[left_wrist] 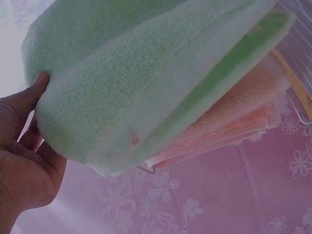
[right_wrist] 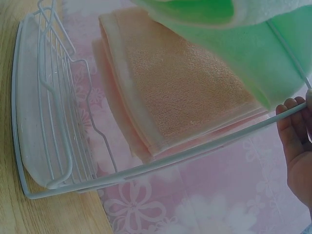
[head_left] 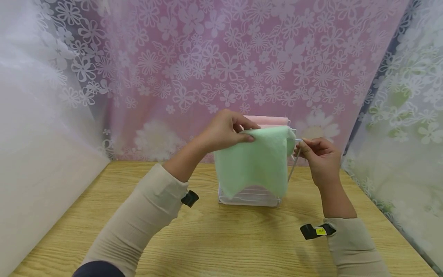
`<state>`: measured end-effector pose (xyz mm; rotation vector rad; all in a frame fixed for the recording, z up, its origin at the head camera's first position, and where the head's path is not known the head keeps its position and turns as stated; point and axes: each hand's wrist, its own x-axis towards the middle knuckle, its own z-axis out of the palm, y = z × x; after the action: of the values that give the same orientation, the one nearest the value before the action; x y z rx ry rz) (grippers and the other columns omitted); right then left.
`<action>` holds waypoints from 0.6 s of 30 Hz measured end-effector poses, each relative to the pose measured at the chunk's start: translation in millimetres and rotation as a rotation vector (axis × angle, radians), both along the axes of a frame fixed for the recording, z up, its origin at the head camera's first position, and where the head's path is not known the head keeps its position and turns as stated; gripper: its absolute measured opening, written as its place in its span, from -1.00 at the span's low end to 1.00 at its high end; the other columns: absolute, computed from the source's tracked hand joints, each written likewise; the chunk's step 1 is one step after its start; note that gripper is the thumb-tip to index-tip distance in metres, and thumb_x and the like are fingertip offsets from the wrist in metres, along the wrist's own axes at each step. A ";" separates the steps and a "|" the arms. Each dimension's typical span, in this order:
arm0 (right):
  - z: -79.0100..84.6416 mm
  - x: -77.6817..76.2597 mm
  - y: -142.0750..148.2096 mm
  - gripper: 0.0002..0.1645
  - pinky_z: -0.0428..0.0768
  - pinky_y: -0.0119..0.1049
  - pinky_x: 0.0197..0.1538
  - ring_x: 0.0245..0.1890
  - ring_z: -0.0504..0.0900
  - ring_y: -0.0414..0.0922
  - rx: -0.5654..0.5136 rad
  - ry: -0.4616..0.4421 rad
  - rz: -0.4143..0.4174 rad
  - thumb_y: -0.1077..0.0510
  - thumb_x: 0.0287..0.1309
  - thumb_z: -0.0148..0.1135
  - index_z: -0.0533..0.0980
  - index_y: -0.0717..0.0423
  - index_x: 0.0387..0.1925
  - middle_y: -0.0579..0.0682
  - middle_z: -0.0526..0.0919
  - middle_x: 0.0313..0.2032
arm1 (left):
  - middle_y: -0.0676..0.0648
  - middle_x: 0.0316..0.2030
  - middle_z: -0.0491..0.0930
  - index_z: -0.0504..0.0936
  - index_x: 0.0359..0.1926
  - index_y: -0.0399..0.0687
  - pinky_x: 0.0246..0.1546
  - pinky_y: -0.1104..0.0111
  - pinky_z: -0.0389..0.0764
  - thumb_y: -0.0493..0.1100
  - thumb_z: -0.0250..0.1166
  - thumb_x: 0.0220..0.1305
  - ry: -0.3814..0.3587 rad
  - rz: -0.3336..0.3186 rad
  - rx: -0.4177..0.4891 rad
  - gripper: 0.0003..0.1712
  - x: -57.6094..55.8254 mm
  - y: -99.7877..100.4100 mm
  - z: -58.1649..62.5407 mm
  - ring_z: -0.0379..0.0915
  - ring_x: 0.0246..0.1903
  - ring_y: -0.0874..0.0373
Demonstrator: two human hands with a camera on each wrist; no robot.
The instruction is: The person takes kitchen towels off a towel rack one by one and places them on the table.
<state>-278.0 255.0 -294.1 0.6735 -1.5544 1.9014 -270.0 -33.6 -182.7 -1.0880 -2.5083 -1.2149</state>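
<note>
A light green towel [head_left: 254, 159] hangs draped over the top bar of a white wire rack [right_wrist: 146, 168], falling down the front. My left hand [head_left: 226, 129] pinches its folded top edge at the left, thumb in front and fingers behind. In the left wrist view the towel [left_wrist: 122, 92] spreads away from the thumb. My right hand [head_left: 320, 156] pinches the rack's white frame at the top right corner, just beside the towel. Behind the green towel hangs a folded pink towel [right_wrist: 180, 73], its upper edge showing in the head view.
At the rack's base sits a white tray [right_wrist: 31, 107] under wire bars. The rack stands on a wood-grain table [head_left: 221, 238], close to a pink flowered curtain [head_left: 207, 57]. Pale sheets hang on the left [head_left: 45, 115] and right [head_left: 405, 134].
</note>
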 end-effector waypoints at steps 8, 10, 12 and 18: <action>0.0 -0.8 -1.3 -0.86 0.68 -0.32 -0.26 -0.45 0.71 -0.12 -0.030 0.000 -0.005 0.49 0.15 0.23 0.52 0.62 -0.29 0.09 0.71 -0.41 | 0.04 -0.24 0.72 0.79 -0.19 -0.10 -0.44 0.40 0.57 -0.28 0.48 0.10 -0.007 0.001 0.081 -0.80 1.3 -12.3 -5.9 0.63 -0.42 0.18; -0.4 -0.9 -1.1 -0.86 0.69 -0.32 -0.26 -0.45 0.71 -0.11 -0.034 0.003 0.000 0.50 0.15 0.23 0.52 0.62 -0.29 0.09 0.71 -0.41 | 0.02 -0.26 0.72 0.79 -0.22 -0.14 -0.48 0.40 0.56 -0.30 0.48 0.09 0.013 -0.004 0.103 -0.82 1.7 -15.0 -8.1 0.62 -0.48 0.16; -0.6 -1.0 -0.9 -0.87 0.69 -0.32 -0.27 -0.45 0.71 -0.11 -0.035 0.006 0.000 0.50 0.14 0.24 0.53 0.61 -0.29 0.10 0.71 -0.42 | 0.02 -0.28 0.72 0.79 -0.23 -0.14 -0.53 0.42 0.52 -0.30 0.48 0.09 0.040 0.003 0.111 -0.82 1.7 -17.1 -10.0 0.55 -0.56 0.16; -1.3 -2.0 0.3 -0.90 0.68 -0.33 -0.26 -0.42 0.72 -0.12 -0.025 0.030 0.033 0.52 0.17 0.19 0.53 0.60 -0.28 0.09 0.71 -0.41 | 0.04 -0.34 0.71 0.79 -0.26 -0.13 -0.61 0.44 0.38 -0.29 0.50 0.06 0.048 0.043 0.137 -0.83 3.5 -23.4 -14.5 0.31 -0.68 0.19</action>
<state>-280.0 255.3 -295.4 0.7172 -1.5066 1.9228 -266.5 -57.0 -197.2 -1.0124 -2.3612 -1.3113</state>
